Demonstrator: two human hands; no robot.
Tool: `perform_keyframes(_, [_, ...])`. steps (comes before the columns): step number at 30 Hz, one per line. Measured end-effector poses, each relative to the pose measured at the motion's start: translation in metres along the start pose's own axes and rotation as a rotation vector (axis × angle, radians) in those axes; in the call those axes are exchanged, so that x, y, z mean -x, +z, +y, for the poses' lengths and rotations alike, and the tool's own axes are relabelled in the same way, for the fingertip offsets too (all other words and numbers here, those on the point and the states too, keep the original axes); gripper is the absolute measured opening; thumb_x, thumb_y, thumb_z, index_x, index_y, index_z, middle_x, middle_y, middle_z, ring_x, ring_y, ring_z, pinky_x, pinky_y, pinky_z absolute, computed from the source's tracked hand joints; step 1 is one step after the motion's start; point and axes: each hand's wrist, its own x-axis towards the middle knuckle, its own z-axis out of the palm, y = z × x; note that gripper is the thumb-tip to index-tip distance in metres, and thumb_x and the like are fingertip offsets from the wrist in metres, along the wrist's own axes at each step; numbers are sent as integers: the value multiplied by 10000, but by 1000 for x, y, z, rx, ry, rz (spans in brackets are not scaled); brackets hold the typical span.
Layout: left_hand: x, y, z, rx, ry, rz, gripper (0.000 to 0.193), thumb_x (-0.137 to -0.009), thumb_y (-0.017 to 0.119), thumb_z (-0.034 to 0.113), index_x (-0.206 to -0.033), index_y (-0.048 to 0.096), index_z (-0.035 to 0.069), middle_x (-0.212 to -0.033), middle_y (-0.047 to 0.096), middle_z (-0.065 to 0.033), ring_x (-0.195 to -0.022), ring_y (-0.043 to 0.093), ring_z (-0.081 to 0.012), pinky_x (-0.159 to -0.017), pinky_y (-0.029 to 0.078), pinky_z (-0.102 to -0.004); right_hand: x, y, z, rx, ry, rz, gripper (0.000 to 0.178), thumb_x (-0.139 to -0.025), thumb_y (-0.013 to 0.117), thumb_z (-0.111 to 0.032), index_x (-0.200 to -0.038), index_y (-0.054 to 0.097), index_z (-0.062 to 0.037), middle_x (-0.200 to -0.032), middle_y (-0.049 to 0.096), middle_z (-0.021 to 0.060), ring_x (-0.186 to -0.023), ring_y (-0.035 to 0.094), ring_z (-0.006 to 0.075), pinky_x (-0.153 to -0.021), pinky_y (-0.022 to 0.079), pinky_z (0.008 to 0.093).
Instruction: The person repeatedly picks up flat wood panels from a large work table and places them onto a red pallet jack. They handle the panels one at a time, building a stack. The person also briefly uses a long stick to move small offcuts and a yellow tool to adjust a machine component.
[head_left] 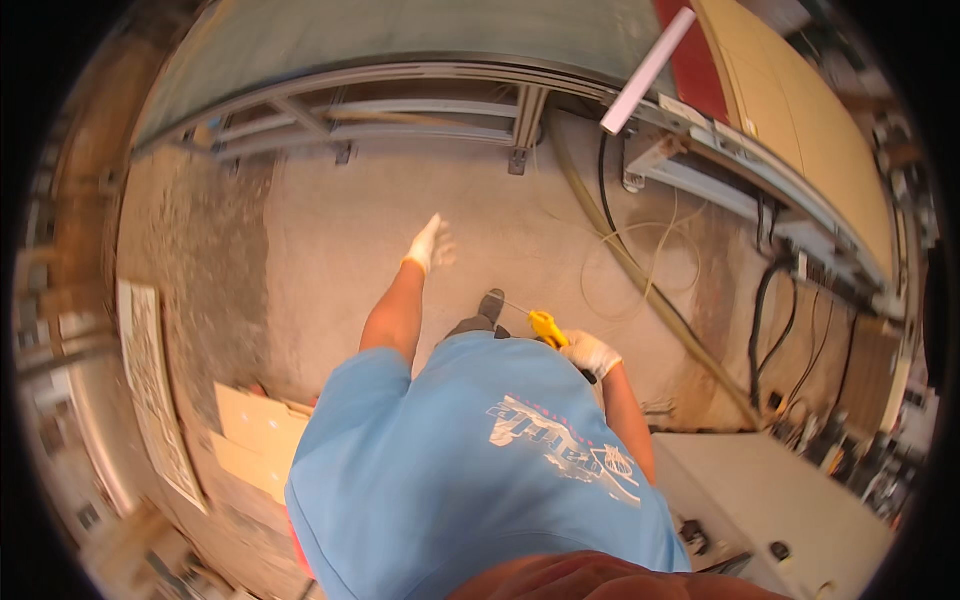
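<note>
My left hand (430, 243), in a white glove, reaches out over the floor with nothing in it. Its fingers are apart and a little blurred. Close to my right side, my gloved right hand (592, 353) is closed around a yellow pistol-shaped tool (545, 328). A thin rod or nozzle sticks out from the tool's front, toward my shoe (491, 304). The tool's exact kind is unclear, and its lower part is partly hidden by my hand and blue shirt.
A long metal-framed table (400, 72) stands ahead, with a white bar (648, 72) at its right end. A pale hose (660, 290) and black cables (765, 310) lie to the right. Cardboard (262, 430) and a long panel (155, 390) are on the left; a grey surface (790, 490) is at right.
</note>
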Motion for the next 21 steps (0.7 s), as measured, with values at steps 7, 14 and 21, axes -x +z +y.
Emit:
perform_keyframes(7, [3,78,-3,-503,63,-16,422,-964,602,443,-1191,721,108,-1370,633,-130,-1346,528,-275,-1083,418,-468,65,7,-26,75,131,262,219,-903,599,-132,-1095,647,-37,-780,640,64,-649,599,134,-571,503,314])
perform_keyframes(14, [39,153,-83,-341,-5,45,349,-962,630,370,-1179,695,104,-1268,667,-95,-1206,599,-275,-947,483,-462,113,26,6,237,108,366,205,-923,590,-150,-1091,635,-41,-789,617,63,-562,548,140,-488,467,322])
perform_keyframes(21, [85,95,-107,-45,90,117,250,-956,661,299,-1090,659,88,-1093,691,-60,-1007,666,-266,-797,549,-454,98,62,53,239,18,333,226,-927,595,-167,-1116,627,-45,-891,666,151,-739,649,260,-641,532,398])
